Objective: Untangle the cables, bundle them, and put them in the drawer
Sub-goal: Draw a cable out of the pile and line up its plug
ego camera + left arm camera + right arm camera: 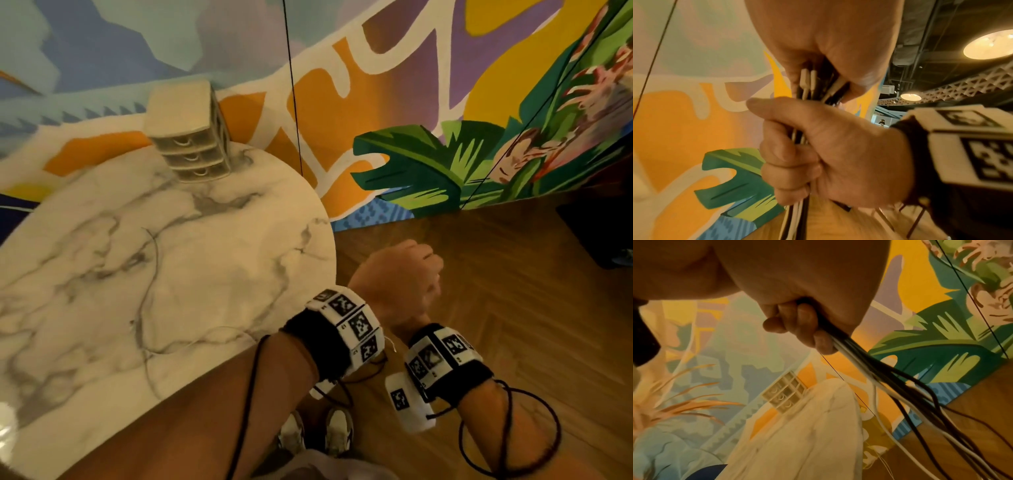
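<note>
both fists clamp one run of black and white cables held off the edge of the marble table: left hand curled round the plug ends, right hand directly beneath, loose tails dangling floorward. the drawer unit stands well apart, left and ahead, nearer the left hand.
</note>
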Action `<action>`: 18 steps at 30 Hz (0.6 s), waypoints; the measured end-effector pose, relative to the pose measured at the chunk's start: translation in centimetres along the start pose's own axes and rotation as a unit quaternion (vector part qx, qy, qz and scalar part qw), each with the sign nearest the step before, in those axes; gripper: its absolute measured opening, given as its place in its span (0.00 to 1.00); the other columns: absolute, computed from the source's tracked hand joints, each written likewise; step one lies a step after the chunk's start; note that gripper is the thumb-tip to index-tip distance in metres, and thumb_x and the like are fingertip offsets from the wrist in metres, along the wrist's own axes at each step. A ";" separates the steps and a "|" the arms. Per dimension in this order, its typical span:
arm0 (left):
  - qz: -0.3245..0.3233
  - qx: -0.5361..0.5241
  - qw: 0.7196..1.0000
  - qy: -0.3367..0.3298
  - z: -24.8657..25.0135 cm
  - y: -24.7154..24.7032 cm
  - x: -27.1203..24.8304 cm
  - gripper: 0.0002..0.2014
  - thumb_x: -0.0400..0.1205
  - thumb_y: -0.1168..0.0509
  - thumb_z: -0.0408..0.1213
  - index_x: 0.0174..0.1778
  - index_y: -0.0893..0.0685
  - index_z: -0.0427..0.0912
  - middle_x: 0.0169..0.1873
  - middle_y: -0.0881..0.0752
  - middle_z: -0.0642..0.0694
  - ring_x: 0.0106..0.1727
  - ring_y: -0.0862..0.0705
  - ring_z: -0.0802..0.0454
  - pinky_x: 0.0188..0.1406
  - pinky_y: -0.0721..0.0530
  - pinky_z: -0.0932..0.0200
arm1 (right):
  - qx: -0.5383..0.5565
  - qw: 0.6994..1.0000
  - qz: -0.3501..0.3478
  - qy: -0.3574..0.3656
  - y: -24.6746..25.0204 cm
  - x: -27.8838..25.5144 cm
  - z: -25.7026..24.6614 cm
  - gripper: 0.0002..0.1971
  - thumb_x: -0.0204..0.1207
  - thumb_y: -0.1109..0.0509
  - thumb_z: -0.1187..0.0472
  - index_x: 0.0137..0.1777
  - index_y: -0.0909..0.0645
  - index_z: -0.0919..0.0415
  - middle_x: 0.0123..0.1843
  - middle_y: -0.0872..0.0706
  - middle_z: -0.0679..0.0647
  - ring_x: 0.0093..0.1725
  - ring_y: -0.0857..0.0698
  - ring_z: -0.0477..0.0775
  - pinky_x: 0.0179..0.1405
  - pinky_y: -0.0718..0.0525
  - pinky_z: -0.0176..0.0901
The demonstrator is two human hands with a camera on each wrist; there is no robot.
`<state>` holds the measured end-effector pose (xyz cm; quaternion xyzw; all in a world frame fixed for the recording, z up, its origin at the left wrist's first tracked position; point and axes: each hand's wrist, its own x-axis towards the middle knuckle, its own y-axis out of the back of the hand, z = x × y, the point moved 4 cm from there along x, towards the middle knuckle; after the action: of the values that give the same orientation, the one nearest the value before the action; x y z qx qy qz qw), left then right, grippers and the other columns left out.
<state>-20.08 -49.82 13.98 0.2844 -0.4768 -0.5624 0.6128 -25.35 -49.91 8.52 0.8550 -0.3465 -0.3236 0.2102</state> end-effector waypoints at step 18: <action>-0.219 0.115 0.704 0.666 -23.8 4.4 -33.3 0.24 0.80 0.43 0.57 0.61 0.19 0.43 0.60 0.17 0.38 0.59 0.18 0.38 0.57 0.21 0.51 | 0.280 0.952 -0.110 0.054 -5.8 2.4 2.1 0.22 0.85 0.51 0.66 0.72 0.24 0.49 0.21 0.35 0.52 0.21 0.42 0.52 0.24 0.41 0.46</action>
<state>6.16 -21.40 -0.08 0.7494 0.0705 -0.2857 0.5932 -22.86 -48.08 2.65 0.9286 -0.3149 -0.1878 -0.0566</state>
